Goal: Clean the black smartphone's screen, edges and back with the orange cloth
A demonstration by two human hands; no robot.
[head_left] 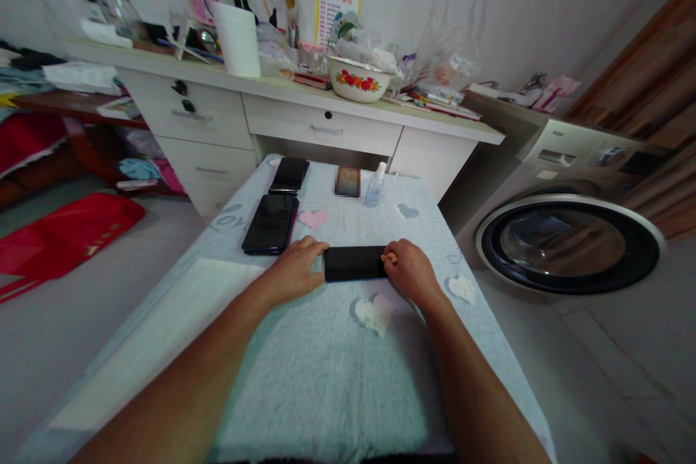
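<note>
A black phone point(354, 264) lies flat and crosswise on the cloth-covered table. My left hand point(298, 270) grips its left end between thumb and fingers. My right hand point(412, 272) is closed on a small orange-brown wad point(389, 258), pressed against the right end of the screen. Two more dark phones lie to the left: a nearer one point(270, 223) and a farther one point(289, 175). Toward the back are a small brown patterned card point(348, 181) and, beside it, an upright clear spray bottle point(375, 187).
A long whitish sheet point(163, 333) lies along the left of the table point(337, 377). Behind stands a white desk point(288, 98) with a flowered bowl point(359, 81) and a white paper roll point(238, 40). A washing machine point(516, 159) is at right, a red bag point(70, 239) at left.
</note>
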